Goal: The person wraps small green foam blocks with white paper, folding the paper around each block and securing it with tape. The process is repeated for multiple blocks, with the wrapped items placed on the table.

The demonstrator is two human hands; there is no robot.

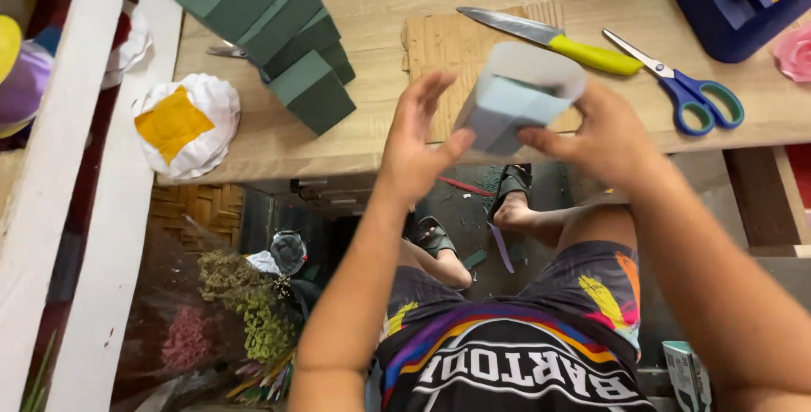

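Both hands share one grip on a pale blue-grey paper-wrapped block (pixel 515 99), left hand (pixel 414 137) and right hand (pixel 604 133), held above the near edge of the light wooden table (pixel 279 137). Just beyond the grip: brown corrugated cardboard sheet (pixel 439 44), flat, no obstacle. On it a yellow-handled knife (pixel 553 40), blade pointing left, blocks a straight reach ahead. Right of the grip, blue-handled scissors (pixel 684 87) lie near. Far right, dark blue plastic holder (pixel 726 2) stands tall. Left of the grip, bare table strip, then a stack of dark green foam bricks (pixel 279 27). Below the grip, open air over the knees.
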